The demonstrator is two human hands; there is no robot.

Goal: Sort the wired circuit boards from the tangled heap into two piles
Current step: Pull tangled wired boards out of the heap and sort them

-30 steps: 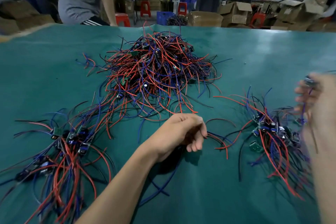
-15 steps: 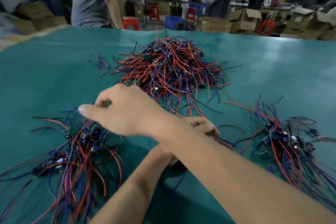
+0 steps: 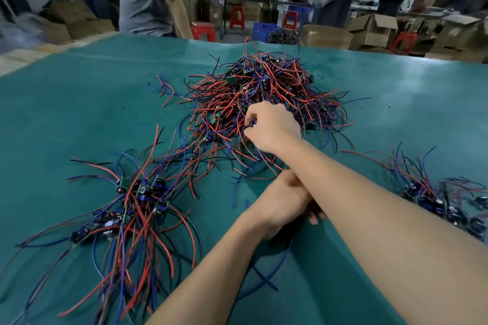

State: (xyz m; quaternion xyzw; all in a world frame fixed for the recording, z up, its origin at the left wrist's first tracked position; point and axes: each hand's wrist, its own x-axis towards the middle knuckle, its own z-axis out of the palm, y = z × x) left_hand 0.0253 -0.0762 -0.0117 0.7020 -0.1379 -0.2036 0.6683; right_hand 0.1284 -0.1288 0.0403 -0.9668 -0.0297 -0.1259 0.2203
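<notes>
Green tabletop [image 3: 79,113] carries tangled heap [image 3: 264,92] at centre. Left pile [image 3: 132,206] near-left of heap; right pile [image 3: 449,198] near-right, cut off by frame edge. Right hand [image 3: 272,126] at heap's near edge, fingers curled, pinching wires. Left hand [image 3: 285,200] below heap, under right forearm, fingers mostly hidden: grip unclear. Cardboard boxes [image 3: 369,29] beyond heap, contents indistinct.

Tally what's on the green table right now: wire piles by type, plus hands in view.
Big tangled heap: 1
Sorted piles: 2, the left pile and the right pile
Hands: 2, the right hand reaching into the heap, the left hand resting on the table under the right forearm
Total: 5
</notes>
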